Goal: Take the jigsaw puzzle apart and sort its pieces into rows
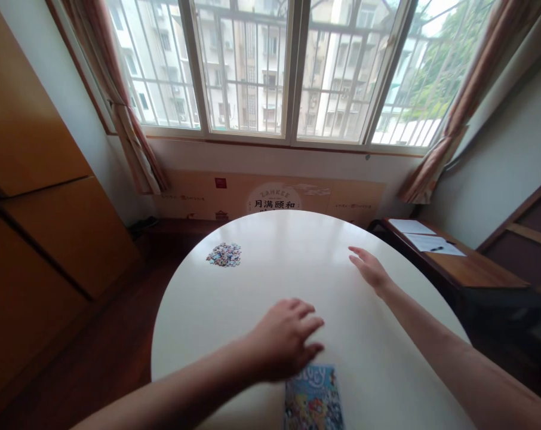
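table [199, 328]: plain white | puzzle pieces [224, 255]: speckled multicolour | printed cover [314, 400]: blue, busy multicoloured print | cabinet [51, 239]: orange-brown

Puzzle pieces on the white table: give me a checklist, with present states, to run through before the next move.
1. Left hand open: ok, fingers apart.
2. Right hand open: ok, fingers extended.
3. Puzzle pieces gathered: ok, one heap on the white table, toward its far left.
4. Blue picture wholly in view: not ok, the frame's bottom edge cuts it off.
5. Left hand off the blue picture: cannot tell, they overlap in this view.
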`<control>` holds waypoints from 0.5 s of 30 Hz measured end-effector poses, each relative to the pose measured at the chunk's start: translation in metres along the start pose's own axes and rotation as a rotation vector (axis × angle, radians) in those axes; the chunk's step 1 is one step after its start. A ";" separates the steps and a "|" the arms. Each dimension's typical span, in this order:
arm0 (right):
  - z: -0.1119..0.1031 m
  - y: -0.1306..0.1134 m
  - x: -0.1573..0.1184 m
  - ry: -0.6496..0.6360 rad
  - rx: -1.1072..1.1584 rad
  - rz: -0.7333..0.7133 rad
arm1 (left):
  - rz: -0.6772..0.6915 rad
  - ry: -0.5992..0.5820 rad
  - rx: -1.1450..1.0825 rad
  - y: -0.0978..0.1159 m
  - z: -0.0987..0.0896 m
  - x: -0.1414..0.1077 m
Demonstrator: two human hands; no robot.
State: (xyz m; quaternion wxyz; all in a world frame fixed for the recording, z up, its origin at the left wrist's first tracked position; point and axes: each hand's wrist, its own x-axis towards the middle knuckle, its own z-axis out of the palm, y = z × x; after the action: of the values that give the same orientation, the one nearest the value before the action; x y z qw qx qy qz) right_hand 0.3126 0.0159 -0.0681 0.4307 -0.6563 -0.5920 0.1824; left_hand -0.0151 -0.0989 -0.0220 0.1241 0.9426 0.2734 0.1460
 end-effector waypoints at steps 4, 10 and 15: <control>-0.030 0.029 -0.031 0.056 0.017 0.090 | 0.015 -0.271 0.021 0.056 0.051 -0.022; -0.029 0.032 -0.046 0.085 0.075 0.044 | -0.058 -0.304 0.033 0.038 0.030 -0.052; -0.060 0.007 -0.038 0.136 0.100 -0.037 | 0.030 -0.166 0.326 0.035 0.017 -0.071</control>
State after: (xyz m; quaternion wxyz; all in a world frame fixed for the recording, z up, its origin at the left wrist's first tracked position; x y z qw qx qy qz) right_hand 0.3531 -0.0403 -0.0498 0.5052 -0.6340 -0.5636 0.1587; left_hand -0.0501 -0.1696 -0.0413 -0.0102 0.9630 0.2682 0.0232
